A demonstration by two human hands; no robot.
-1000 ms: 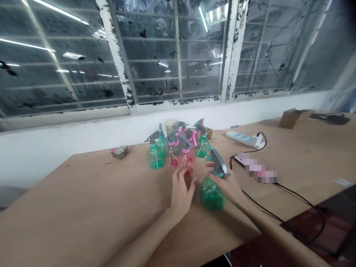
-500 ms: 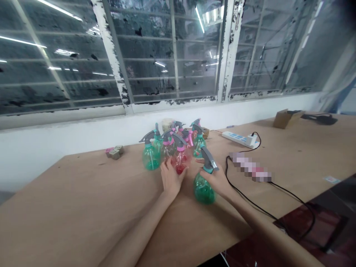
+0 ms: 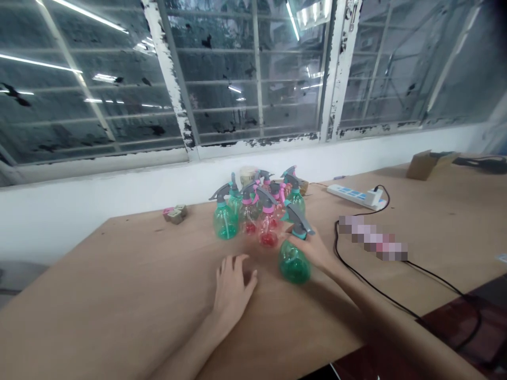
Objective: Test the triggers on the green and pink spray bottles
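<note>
My right hand (image 3: 317,252) is wrapped round the neck of a green spray bottle (image 3: 293,261) with a grey trigger head, which stands on the wooden table (image 3: 119,285). My left hand (image 3: 232,287) lies flat on the table with its fingers spread, holding nothing, a short way left of that bottle. Just behind both hands stands a cluster of several green and pink spray bottles (image 3: 257,211); a pink bottle (image 3: 268,230) is the closest of them.
A white power strip (image 3: 354,196) with a black cable (image 3: 368,285) lies to the right, near a blurred-out patch. A small cardboard box (image 3: 423,164) sits far right. Small blocks (image 3: 175,214) lie left of the cluster. A wall with windows runs behind the table.
My left hand has drawn back from the pink bottle and now rests flat on the table. My right hand has kept its hold on the green bottle.
</note>
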